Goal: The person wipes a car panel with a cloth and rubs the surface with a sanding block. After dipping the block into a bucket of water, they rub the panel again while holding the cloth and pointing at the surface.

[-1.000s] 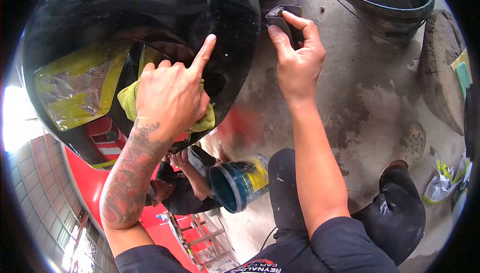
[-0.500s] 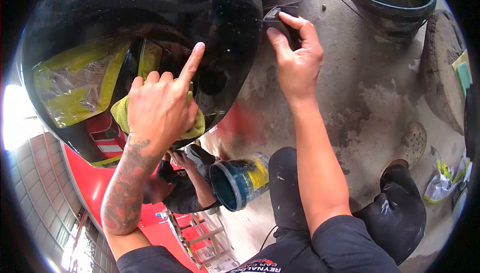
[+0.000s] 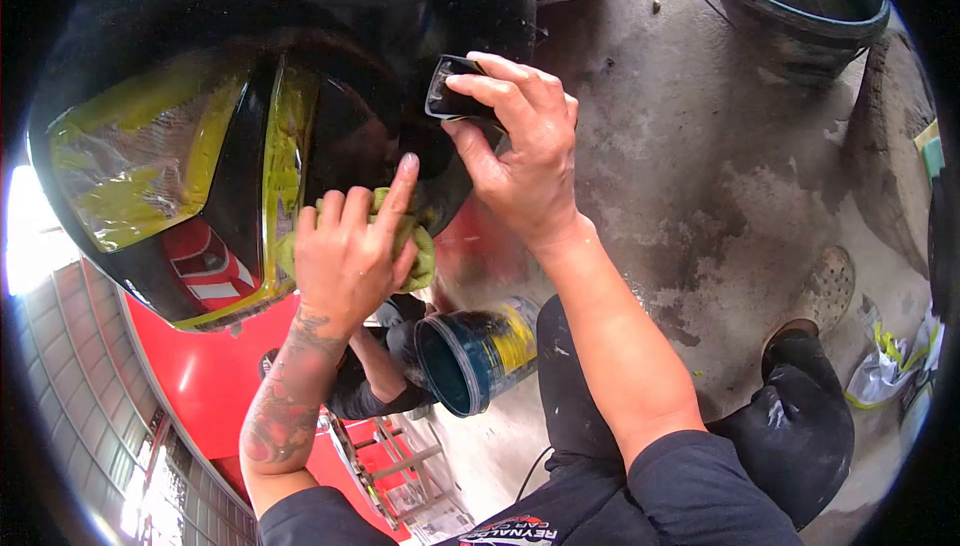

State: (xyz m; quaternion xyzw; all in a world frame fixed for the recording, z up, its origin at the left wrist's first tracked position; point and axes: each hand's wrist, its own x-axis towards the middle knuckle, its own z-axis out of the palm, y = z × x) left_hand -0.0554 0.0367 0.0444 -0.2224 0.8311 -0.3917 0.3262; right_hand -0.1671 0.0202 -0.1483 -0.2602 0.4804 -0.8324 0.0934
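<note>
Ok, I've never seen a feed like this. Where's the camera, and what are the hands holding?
This is one view, from a wide-angle camera worn on the person's head and looking down, so the edges curve. There is no machine, only two bare hands. The left hand grips a yellow-green cloth, with its index finger stretched onto a glossy black car panel. The right hand holds a small dark pad against that panel. A taped-over headlight sits to the left. On the concrete floor are an open can and a dark tub.
</note>
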